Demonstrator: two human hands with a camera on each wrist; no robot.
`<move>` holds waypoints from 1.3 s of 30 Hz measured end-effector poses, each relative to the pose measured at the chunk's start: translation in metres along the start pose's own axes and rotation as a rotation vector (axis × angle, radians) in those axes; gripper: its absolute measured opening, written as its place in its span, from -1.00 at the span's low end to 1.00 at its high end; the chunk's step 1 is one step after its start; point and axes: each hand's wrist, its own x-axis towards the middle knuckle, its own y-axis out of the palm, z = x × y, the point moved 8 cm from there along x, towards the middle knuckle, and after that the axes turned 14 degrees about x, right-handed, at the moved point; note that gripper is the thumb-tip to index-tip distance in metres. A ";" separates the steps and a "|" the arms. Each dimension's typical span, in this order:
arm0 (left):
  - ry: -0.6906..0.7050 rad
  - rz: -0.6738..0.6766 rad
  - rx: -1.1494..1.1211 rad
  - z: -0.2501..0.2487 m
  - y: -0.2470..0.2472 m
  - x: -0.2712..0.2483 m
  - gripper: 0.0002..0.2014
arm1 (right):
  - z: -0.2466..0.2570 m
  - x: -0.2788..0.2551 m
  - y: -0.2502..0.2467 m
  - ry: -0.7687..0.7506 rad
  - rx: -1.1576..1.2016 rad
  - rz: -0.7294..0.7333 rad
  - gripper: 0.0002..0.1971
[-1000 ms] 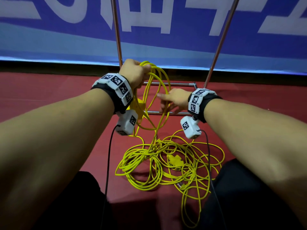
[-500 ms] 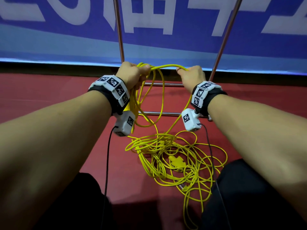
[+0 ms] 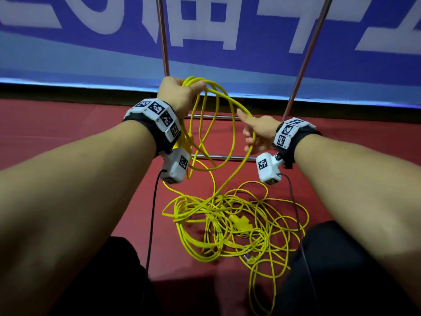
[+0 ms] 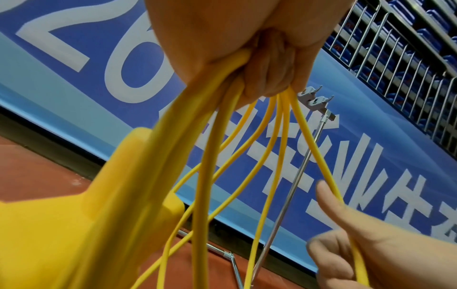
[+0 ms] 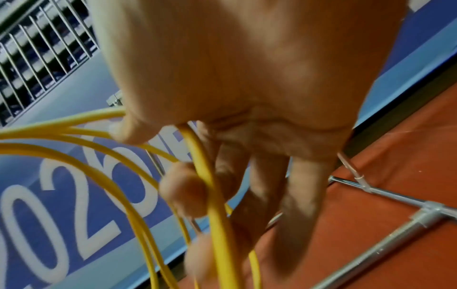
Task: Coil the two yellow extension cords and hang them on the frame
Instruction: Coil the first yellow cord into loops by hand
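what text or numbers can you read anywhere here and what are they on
"26": large white digits on the blue banner, left wrist view.
"02" and part of a further digit: same banner, right wrist view, blurred.
Large white characters on the banner: cropped, unreadable.
Wrist bands: black-and-white square code markers only, no words.

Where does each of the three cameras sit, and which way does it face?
Head: on the head, facing forward and down at both forearms, left hand, right hand, cord, frame.
Left wrist: under the left hand, facing up along gripped cord loops.
Right wrist: under the right hand, facing its fingers.
Shared: cord, frame, banner.
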 end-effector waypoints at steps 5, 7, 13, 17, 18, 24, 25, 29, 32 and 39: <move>-0.075 -0.118 -0.003 0.020 -0.022 0.010 -0.58 | 0.042 0.012 -0.033 -0.438 0.142 -0.170 -0.69; -0.084 -0.135 -0.008 0.024 -0.025 0.013 -0.55 | 0.048 0.013 -0.037 -0.520 0.137 -0.208 -0.80; -0.090 -0.118 -0.052 0.021 -0.019 0.007 -0.50 | 0.047 0.010 -0.026 -0.513 0.083 -0.198 -0.78; -0.075 -0.033 -0.169 0.018 -0.006 0.002 -0.55 | 0.061 -0.001 -0.025 -0.572 -0.454 -0.404 -0.63; -0.073 -0.006 -0.215 0.015 -0.003 0.000 -0.58 | 0.063 -0.004 -0.020 -0.539 -0.538 -0.419 -0.61; -0.059 0.046 -0.333 0.008 0.006 0.003 -0.68 | 0.072 -0.021 0.012 -0.577 -0.869 -0.422 -0.62; -0.054 0.042 -0.335 0.008 0.006 0.003 -0.70 | 0.075 -0.024 0.018 -0.627 -0.902 -0.410 -0.59; 0.022 0.076 -0.272 0.003 0.010 -0.005 -0.82 | 0.084 -0.041 0.049 -0.868 -0.944 -0.276 -0.54; 0.061 0.114 -0.201 0.001 0.019 -0.013 -0.86 | 0.095 -0.054 0.068 -0.999 -0.665 -0.112 -0.58; 0.009 0.131 -0.092 0.000 0.029 -0.015 -0.61 | 0.112 -0.056 0.069 -1.011 -0.132 -0.064 -0.75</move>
